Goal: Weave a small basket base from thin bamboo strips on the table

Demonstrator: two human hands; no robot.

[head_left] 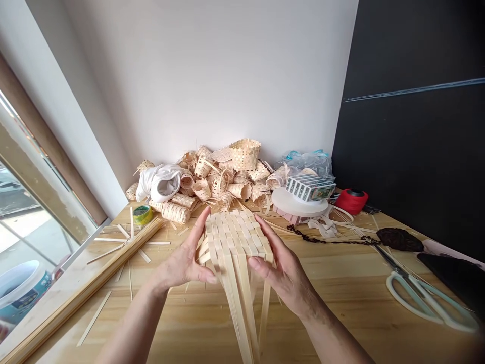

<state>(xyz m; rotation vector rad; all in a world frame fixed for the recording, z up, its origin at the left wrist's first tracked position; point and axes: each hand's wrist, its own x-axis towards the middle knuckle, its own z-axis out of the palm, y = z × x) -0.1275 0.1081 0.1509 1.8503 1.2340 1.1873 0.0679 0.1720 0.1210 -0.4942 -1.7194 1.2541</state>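
Observation:
A partly woven basket (237,232) of pale wood strips is held up over the wooden table, its flat checkered base facing up. Long loose strips hang from its near side toward me. My left hand (187,258) grips the basket's left side, thumb at the near edge and fingers along the side. On the right side, my right hand (280,268) clasps it, the thumb pressing near the front right corner. The fingertips behind the basket are partly hidden.
Behind lies a heap of small woven baskets (220,184). Left are a bundle of strips (87,283), yellow-green tape (143,215) and scattered strips. Right are scissors (420,293), a red thread spool (351,201), a white round stand (299,202) and a dark wad (399,239).

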